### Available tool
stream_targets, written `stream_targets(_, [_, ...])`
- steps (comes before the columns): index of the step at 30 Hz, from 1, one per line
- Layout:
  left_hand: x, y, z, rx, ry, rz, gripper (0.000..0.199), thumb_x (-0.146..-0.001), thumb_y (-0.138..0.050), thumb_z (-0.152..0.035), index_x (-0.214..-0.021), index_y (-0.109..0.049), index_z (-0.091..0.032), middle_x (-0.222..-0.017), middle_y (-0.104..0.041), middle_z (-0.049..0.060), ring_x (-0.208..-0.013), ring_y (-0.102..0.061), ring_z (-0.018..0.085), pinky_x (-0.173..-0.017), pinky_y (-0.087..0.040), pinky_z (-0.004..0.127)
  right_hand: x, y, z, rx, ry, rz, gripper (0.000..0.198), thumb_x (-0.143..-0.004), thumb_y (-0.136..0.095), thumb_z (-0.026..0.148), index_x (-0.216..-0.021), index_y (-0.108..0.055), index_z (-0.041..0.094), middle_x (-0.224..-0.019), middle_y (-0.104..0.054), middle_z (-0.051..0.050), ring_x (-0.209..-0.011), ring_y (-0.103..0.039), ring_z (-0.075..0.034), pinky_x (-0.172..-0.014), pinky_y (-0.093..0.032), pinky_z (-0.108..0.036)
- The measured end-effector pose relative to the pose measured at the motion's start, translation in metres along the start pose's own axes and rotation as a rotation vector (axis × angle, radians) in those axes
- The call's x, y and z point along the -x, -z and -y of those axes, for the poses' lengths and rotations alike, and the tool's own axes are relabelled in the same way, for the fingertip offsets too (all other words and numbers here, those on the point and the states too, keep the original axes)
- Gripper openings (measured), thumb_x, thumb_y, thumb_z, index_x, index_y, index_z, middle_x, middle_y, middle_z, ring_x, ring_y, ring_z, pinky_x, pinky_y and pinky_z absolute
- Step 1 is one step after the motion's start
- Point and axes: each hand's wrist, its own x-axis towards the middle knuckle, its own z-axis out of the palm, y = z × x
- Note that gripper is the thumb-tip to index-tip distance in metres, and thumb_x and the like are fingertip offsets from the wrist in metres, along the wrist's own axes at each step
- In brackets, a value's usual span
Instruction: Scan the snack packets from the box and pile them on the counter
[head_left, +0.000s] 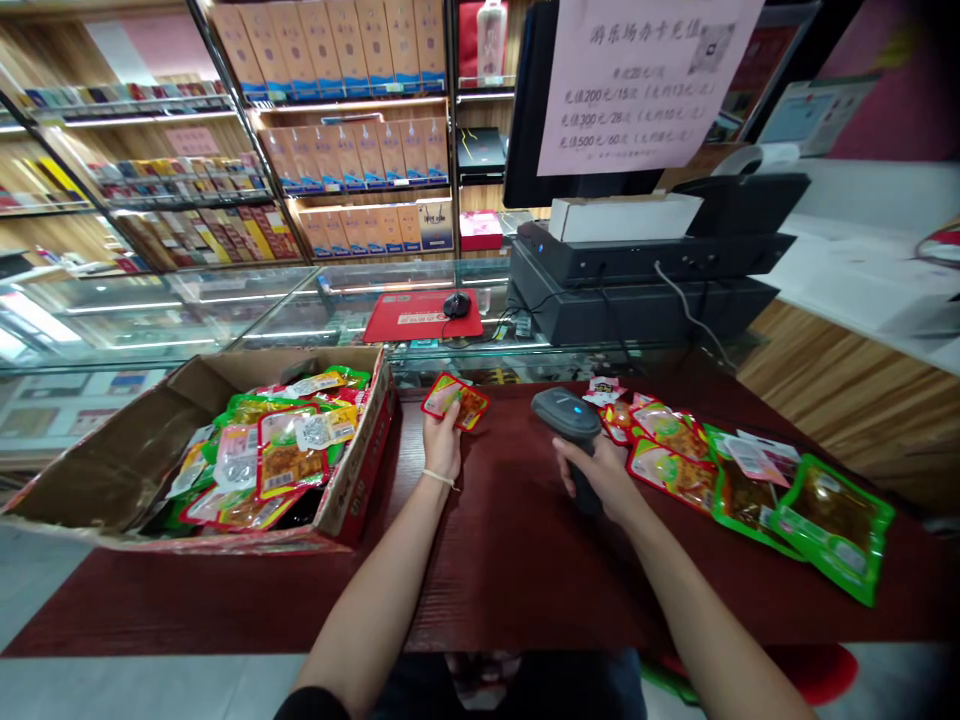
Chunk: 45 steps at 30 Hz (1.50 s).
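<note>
Left hand: the left hand [442, 445] is clamped on a small red-edged snack packet [455, 401], fingers closed on its lower edge, lifting it above the dark red surface [510, 540].
Right hand: the right hand [604, 475] is wrapped tight around the grip of a grey barcode scanner [564, 415], whose head, lit with a small blue light, is level with the packet and just to its right; the two are near but apart.
Box: an open cardboard box [112, 460] sits on the surface at the person's left, heaped with red- and green-edged packets [285, 455].
Scanned side: a row of loose packets [675, 450] lies flat on the surface at the right, the nearest being a green-edged packet [832, 525].
Behind: a glass counter [225, 310] carries a red mouse pad [424, 316] with a black mouse [456, 304]; beside it stands a black till unit [637, 290] under a monitor bearing a pink paper notice [637, 80]. Shelves [352, 150] of boxed goods line the back wall.
</note>
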Motion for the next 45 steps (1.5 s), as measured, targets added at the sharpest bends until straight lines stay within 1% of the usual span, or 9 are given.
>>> stream_targets(5, [-0.001,0.006,-0.003,-0.011,0.027,-0.061,0.042,-0.075,-0.076,-0.03,-0.115,-0.061,-0.027,-0.121,-0.067,0.004,-0.117,-0.061,0.021,-0.093,-0.052,0.032,0.004,-0.005,0.001,0.083,0.005,0.12,0.051,-0.078,-0.071,0.047,-0.112,-0.041,0.024,-0.055,-0.054,0.01,-0.036,-0.048,-0.011,-0.035,-0.038,-0.02])
stream_targets(12, [-0.005,0.01,0.0,0.109,0.114,-0.097,0.024,-0.085,-0.065,-0.019,-0.108,-0.062,-0.023,-0.114,-0.07,0.004,-0.109,-0.064,0.014,-0.098,-0.049,0.03,0.003,-0.011,-0.003,0.246,0.019,0.229,0.057,-0.081,-0.068,0.046,-0.123,-0.038,0.024,-0.052,-0.05,0.011,-0.036,-0.046,-0.011,-0.034,-0.038,-0.02])
stream_targets(16, [-0.005,0.006,0.0,0.163,0.138,-0.122,0.024,-0.087,-0.061,-0.014,-0.109,-0.063,-0.02,-0.115,-0.07,0.006,-0.11,-0.064,0.015,-0.101,-0.048,0.03,0.003,-0.016,-0.003,0.316,-0.006,0.275,0.056,-0.08,-0.068,0.045,-0.125,-0.043,0.022,-0.052,-0.051,0.01,-0.036,-0.046,-0.011,-0.034,-0.038,-0.021])
stream_targets(20, [-0.004,0.003,-0.001,0.221,0.123,-0.108,0.024,-0.088,-0.059,-0.012,-0.111,-0.064,-0.017,-0.12,-0.068,0.01,-0.114,-0.063,0.017,-0.103,-0.046,0.033,0.004,-0.018,-0.002,0.404,0.007,0.25,0.043,-0.082,-0.066,0.043,-0.115,-0.052,0.019,-0.05,-0.052,0.008,-0.036,-0.047,-0.011,-0.035,-0.037,-0.021])
stream_targets(28, [-0.008,0.008,-0.001,0.113,0.126,-0.13,0.023,-0.084,-0.066,-0.017,-0.107,-0.064,-0.022,-0.112,-0.071,0.005,-0.101,-0.067,0.012,-0.094,-0.049,0.027,0.001,-0.014,-0.006,0.31,0.015,0.176,0.048,-0.08,-0.067,0.044,-0.116,-0.046,0.021,-0.049,-0.05,0.01,-0.035,-0.046,-0.011,-0.034,-0.037,-0.021])
stream_targets(34, [0.004,-0.009,-0.01,-0.035,0.038,-0.016,0.044,-0.071,-0.079,-0.028,-0.111,-0.063,-0.02,-0.117,-0.069,0.008,-0.104,-0.067,0.019,-0.089,-0.052,0.033,0.006,-0.014,0.009,0.168,0.012,0.014,0.042,-0.077,-0.069,0.05,-0.098,-0.044,0.023,-0.051,-0.052,0.01,-0.033,-0.046,-0.011,-0.032,-0.037,-0.021])
stream_targets(39, [0.027,-0.052,-0.044,-0.133,-0.067,-0.03,0.045,-0.069,-0.079,-0.032,-0.108,-0.063,-0.015,-0.113,-0.069,0.012,-0.099,-0.067,0.023,-0.079,-0.055,0.032,0.018,-0.021,0.045,0.087,0.071,-0.079,0.042,-0.074,-0.072,0.054,-0.083,-0.046,0.023,-0.049,-0.051,0.008,-0.033,-0.046,-0.01,-0.032,-0.037,-0.021])
stream_targets(42, [0.043,-0.074,-0.085,-0.181,-0.208,0.015,0.045,-0.074,-0.075,-0.033,-0.114,-0.062,-0.016,-0.116,-0.068,0.011,-0.104,-0.066,0.023,-0.084,-0.054,0.032,0.023,-0.031,0.064,0.066,0.105,-0.06,0.041,-0.074,-0.072,0.054,-0.077,-0.047,0.022,-0.05,-0.052,0.007,-0.033,-0.046,-0.01,-0.033,-0.038,-0.021])
stream_targets(45, [0.053,-0.079,-0.134,-0.274,-0.39,0.065,0.043,-0.078,-0.071,-0.034,-0.117,-0.062,-0.018,-0.118,-0.068,0.01,-0.11,-0.063,0.022,-0.093,-0.051,0.034,0.024,-0.047,0.075,0.032,0.143,-0.026,0.041,-0.075,-0.072,0.054,-0.075,-0.049,0.021,-0.052,-0.053,0.005,-0.036,-0.047,-0.009,-0.034,-0.039,-0.021])
